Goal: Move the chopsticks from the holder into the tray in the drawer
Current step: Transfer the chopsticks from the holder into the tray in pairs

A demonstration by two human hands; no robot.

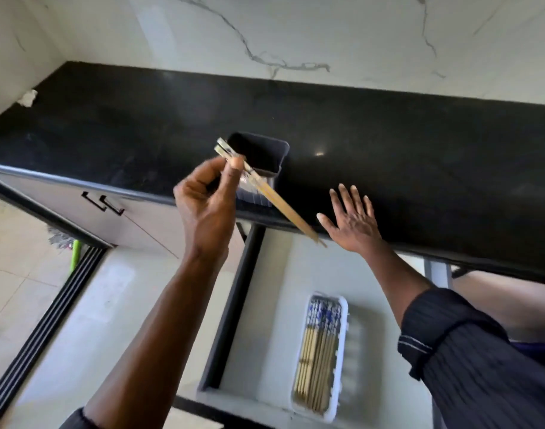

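Head view: the left hand (pixel 207 199) pinches two chopsticks (pixel 280 205) in front of the one dark holder (pixel 265 156) on the counter (pixel 419 150). The right hand (pixel 354 224) is spread, holding nothing. One white tray (pixel 343 308) in the open drawer (pixel 234 305) holds a chopstick bundle (pixel 316 360) too blurred to count.

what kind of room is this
Probably a home kitchen: a black stone countertop against a marble-look wall, cabinet doors with handles beneath it, and an open drawer holding a white tray of chopsticks.
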